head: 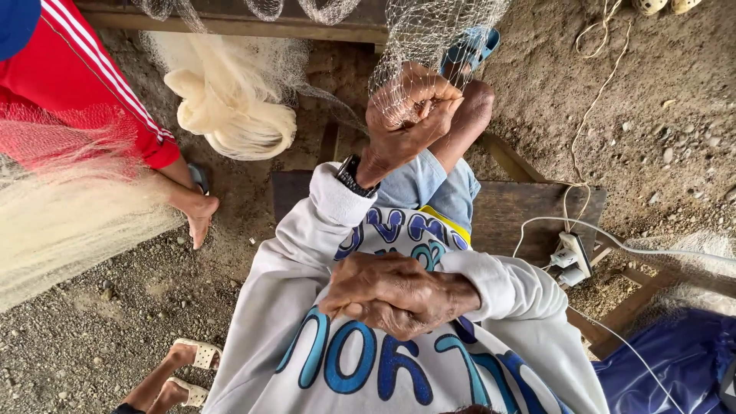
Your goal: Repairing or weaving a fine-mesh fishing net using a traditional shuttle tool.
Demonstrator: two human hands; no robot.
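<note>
My left hand [406, 115] is raised in front of me, its fingers [429, 96] curled shut into a fist around a gather of fine, pale, see-through mesh fishing net [429, 31]. The net rises from those fingers toward a dark wooden beam [230, 23] above them. A black wristwatch [351, 175] sits on that wrist, just below the fist.

My right hand [391, 295] lies low against my white sweatshirt with blue lettering [360, 360], fingers [360, 291] drawn together; something thin and yellowish seems pinched at their tips, but I cannot tell what it is.

Below my left fingers is my knee in blue denim [429, 184], over a dark wooden bench [521, 211]. To the right of my right fingers, a white power strip with plugs [571, 257] lies at the bench edge, white cables trailing off.

Well to the left of both hands, another person in a red sleeve with white stripes [92, 84] holds a heap of cream netting [61, 222]; a cream bundle [230, 107] hangs nearby. Sandalled feet [192, 368] stand on the gravelly ground [92, 337].
</note>
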